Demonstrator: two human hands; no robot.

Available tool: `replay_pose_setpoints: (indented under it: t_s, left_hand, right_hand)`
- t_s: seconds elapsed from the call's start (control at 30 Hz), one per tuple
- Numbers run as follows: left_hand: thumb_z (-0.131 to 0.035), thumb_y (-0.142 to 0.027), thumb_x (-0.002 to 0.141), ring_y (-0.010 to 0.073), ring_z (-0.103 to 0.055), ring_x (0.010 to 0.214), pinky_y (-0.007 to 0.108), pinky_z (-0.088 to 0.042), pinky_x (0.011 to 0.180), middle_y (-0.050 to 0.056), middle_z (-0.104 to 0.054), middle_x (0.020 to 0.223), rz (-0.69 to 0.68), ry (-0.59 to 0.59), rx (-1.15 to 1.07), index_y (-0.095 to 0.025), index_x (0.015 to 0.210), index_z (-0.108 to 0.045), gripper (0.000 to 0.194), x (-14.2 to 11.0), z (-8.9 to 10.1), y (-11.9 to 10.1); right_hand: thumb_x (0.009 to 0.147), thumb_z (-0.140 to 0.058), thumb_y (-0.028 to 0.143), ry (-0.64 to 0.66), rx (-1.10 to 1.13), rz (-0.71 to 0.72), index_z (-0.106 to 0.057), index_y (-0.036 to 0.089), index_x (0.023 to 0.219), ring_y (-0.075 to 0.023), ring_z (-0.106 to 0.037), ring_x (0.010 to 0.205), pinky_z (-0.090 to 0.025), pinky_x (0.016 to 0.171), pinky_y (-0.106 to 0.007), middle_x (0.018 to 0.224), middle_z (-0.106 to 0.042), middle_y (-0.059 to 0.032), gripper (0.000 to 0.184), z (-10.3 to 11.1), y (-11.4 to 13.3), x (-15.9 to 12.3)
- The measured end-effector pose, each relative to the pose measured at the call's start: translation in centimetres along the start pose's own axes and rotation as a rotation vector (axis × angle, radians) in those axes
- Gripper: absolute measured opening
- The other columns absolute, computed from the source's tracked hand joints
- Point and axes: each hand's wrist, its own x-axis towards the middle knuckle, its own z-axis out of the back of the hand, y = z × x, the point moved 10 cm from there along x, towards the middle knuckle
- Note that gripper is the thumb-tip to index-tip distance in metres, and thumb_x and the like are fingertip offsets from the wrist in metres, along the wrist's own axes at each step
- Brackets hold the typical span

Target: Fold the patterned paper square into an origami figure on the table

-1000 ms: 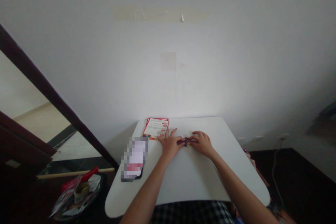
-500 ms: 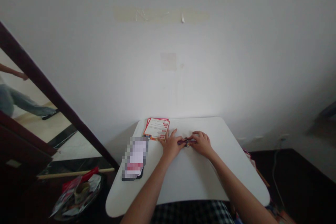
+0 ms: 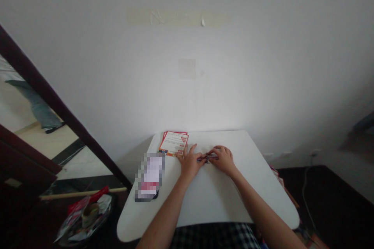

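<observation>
Both my hands rest on the white table (image 3: 216, 198) near its far edge. My left hand (image 3: 189, 161) has its fingers partly spread, with thumb and forefinger pinching one end of a small dark red object (image 3: 206, 158). My right hand (image 3: 223, 159) is curled, its fingertips closed on the other end of the same object. The object is too small to name; it lies on the tabletop between the two hands.
A stack of red-bordered printed cards (image 3: 173, 142) lies at the table's far left. A pixelated phone-like item (image 3: 149, 177) sits on the left edge. A bin with rubbish (image 3: 84, 216) stands on the floor at left. A person's legs (image 3: 35, 105) show through the doorway.
My hands have hardly moved; the right fingers have shifted slightly on the small object. In the doorway a person has walked across to the right.
</observation>
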Motion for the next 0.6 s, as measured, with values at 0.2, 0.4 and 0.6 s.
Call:
replay_pose_setpoints:
  t_s: [0.2,0.4,0.6]
  left_hand:
    - [-0.071,-0.042,0.08,0.0381,-0.021,0.145,0.081,-0.004,0.106,-0.004,-0.045,0.151,0.008,-0.013,-0.025,-0.047,0.099,-0.075,0.02,-0.07,-0.31,0.51]
    - [-0.07,-0.045,0.08,0.038,-0.022,0.145,0.08,-0.006,0.106,-0.001,-0.045,0.151,0.021,-0.03,-0.025,-0.046,0.102,-0.074,0.022,-0.11,-0.2,0.66]
    - [-0.072,-0.047,0.078,0.0366,-0.023,0.144,0.075,-0.006,0.11,0.004,-0.046,0.15,0.056,-0.032,-0.027,-0.04,0.111,-0.072,0.033,-0.17,-0.07,0.96]
  right_hand:
    - [0.084,-0.065,0.034,-0.008,-0.012,0.042,-0.066,0.048,0.111,-0.0247,-0.037,0.131,-0.023,0.111,-0.05,0.133,-0.053,0.0034,0.03,-0.21,0.04,-0.24]
    - [0.085,-0.064,0.034,0.004,0.024,0.044,-0.066,0.049,0.113,-0.0248,-0.036,0.132,-0.024,0.111,-0.049,0.135,-0.054,0.0053,0.032,-0.32,-0.44,-0.19]
    - [0.084,-0.065,0.034,-0.091,-0.019,0.078,-0.064,0.04,0.12,-0.0253,-0.04,0.13,-0.027,0.111,-0.046,0.134,-0.056,0.0,0.037,0.06,-0.21,-0.61]
